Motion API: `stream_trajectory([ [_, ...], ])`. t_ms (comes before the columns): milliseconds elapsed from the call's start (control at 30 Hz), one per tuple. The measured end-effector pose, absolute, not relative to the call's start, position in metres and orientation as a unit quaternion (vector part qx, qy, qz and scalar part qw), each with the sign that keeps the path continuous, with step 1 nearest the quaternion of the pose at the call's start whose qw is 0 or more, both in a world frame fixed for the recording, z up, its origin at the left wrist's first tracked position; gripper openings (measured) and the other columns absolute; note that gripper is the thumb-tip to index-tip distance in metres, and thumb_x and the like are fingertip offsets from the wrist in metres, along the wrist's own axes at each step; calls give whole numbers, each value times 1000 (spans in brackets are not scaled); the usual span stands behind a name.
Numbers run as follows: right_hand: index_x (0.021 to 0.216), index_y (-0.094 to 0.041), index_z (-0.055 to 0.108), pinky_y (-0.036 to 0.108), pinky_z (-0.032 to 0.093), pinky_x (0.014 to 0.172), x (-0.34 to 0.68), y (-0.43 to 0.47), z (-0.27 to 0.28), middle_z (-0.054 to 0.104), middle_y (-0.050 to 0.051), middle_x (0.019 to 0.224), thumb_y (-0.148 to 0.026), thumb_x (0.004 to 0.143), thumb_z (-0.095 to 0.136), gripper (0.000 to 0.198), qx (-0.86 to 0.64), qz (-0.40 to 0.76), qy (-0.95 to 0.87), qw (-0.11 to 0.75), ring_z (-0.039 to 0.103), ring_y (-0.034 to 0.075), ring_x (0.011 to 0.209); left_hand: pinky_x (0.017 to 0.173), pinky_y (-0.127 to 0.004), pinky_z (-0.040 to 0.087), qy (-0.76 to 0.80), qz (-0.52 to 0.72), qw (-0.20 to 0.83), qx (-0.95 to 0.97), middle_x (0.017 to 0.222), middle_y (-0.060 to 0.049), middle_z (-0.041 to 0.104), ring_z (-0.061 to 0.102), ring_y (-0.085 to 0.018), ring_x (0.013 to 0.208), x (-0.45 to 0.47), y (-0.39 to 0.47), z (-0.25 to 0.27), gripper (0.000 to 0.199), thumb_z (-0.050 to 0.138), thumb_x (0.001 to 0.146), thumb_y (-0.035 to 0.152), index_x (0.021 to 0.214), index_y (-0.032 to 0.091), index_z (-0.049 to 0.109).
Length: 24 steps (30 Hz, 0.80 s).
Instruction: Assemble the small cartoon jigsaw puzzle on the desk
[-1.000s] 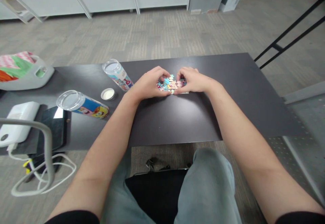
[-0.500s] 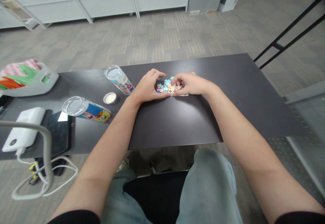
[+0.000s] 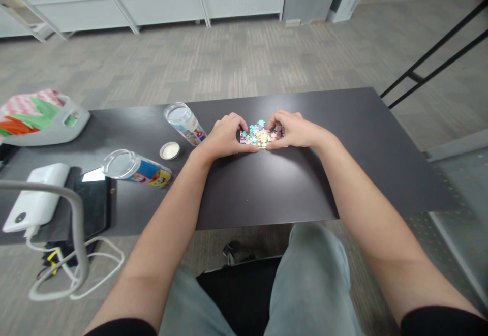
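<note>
A small heap of jigsaw puzzle pieces (image 3: 260, 135), light blue, yellow, pink and darker ones, lies on the dark table between my hands. My left hand (image 3: 229, 135) curls around its left end, thumb along the near edge and fingers at the far side. At the right end my right hand (image 3: 290, 130) is bent round the pieces in the same way, thumb in front and fingertips behind. Both hands press against the heap from the sides. My palms and fingers hide the outer pieces.
Left of my left arm stand two clear-lidded printed canisters, one light (image 3: 185, 123) and one blue-yellow (image 3: 137, 168), near a small round white-filled lid (image 3: 170, 150). Farther left are a phone (image 3: 91, 204), a white power bank (image 3: 36, 193) with cable, and a grey basket (image 3: 70, 127).
My right fingers have moved from over the heap to its right end, uncovering more pieces. My left hand stays at the left end. The view has shifted slightly.
</note>
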State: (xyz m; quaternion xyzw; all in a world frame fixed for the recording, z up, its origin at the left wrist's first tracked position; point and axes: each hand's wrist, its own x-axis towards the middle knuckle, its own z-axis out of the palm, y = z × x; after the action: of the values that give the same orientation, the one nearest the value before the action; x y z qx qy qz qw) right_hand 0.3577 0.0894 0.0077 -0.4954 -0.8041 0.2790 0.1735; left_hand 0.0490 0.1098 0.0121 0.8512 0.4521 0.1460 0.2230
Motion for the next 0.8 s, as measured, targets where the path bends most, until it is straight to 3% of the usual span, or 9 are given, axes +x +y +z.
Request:
stream_trajectory([
  [133, 127, -31, 76, 62, 58, 121, 358, 88, 9, 90, 7, 128, -61, 74, 106, 68, -488, 328, -786, 193, 85, 38, 106, 118, -59, 59, 452, 160, 256, 839, 131, -9, 85, 79, -41, 126, 52, 108, 12, 71, 115, 75, 65, 115, 30, 67],
  [300, 135, -31, 79, 61, 62, 117, 356, 88, 8, 89, 5, 120, -62, 79, 104, 69, -471, 344, -789, 192, 86, 38, 106, 108, -53, 64, 427, 185, 310, 829, 129, -8, 88, 84, -37, 119, 53, 106, 10, 67, 113, 79, 53, 126, 29, 71],
  [533, 132, -30, 90, 77, 52, 133, 361, 93, 3, 78, 18, 153, -69, 71, 114, 77, -515, 220, -810, 177, 68, 56, 150, 114, -55, 68, 417, 199, 316, 828, 138, -10, 84, 82, -34, 118, 53, 109, 3, 69, 115, 81, 47, 136, 28, 78],
  [633, 129, -30, 90, 79, 48, 136, 362, 93, 4, 77, 16, 153, -66, 78, 111, 66, -511, 234, -811, 165, 67, 56, 152, 126, -60, 65, 427, 196, 302, 829, 157, -16, 75, 78, -39, 135, 56, 109, -1, 90, 120, 74, 59, 146, 26, 77],
  [700, 129, -29, 89, 77, 48, 136, 361, 93, 5, 78, 16, 151, -64, 81, 107, 62, -504, 248, -813, 155, 68, 55, 153, 140, -65, 56, 450, 189, 271, 829, 166, -20, 68, 69, -47, 155, 58, 108, -2, 106, 123, 67, 67, 151, 23, 77],
  [800, 130, -28, 84, 72, 49, 133, 357, 92, 6, 80, 17, 150, -61, 80, 103, 64, -505, 262, -808, 154, 70, 53, 152, 147, -71, 44, 491, 162, 248, 819, 171, -21, 64, 60, -53, 165, 62, 107, 0, 112, 122, 64, 73, 153, 23, 76],
])
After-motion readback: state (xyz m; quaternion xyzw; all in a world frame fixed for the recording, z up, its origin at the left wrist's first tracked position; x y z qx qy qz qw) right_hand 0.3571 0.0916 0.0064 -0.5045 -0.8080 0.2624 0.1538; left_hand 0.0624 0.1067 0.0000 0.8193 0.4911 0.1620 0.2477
